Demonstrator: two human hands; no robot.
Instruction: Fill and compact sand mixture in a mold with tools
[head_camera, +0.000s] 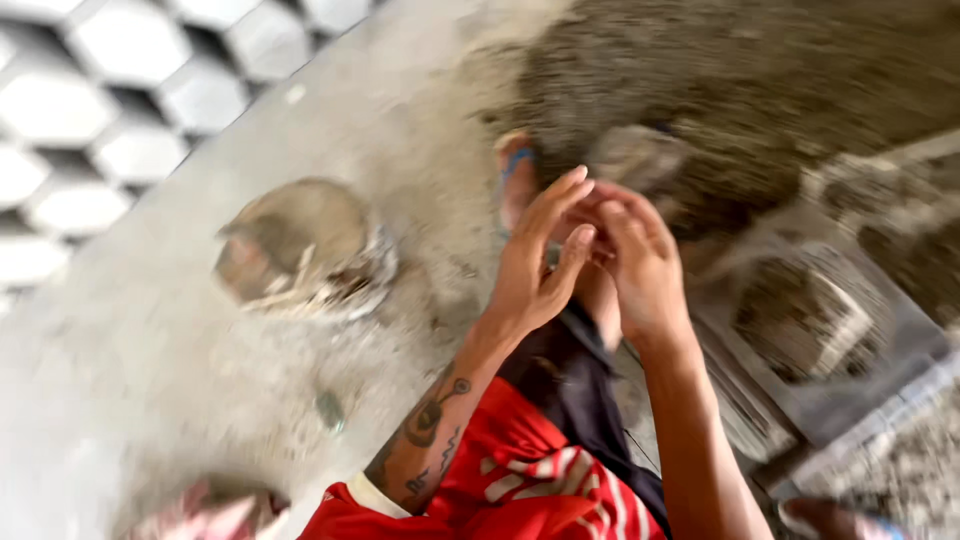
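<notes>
- My left hand (535, 255) and right hand (640, 265) meet above my knee, fingertips touching each other.
- My left hand's fingers are stretched out long and close together; whether they pinch anything, I cannot tell through the blur.
- My right hand's fingers curl inward toward the left fingertips; what they grip, if anything, is hidden.
- Just beyond my hands is my foot in a blue-strapped sandal (515, 170) on the concrete floor (150, 380).
- Left of my hands, well apart, a round pan (300, 245) with pale scraps rests on the floor.
- Right of my hands stands a grey block mould (820, 330) holding dark mix.
- Behind my hands spreads a heap of dark mortar (760, 90).
</notes>
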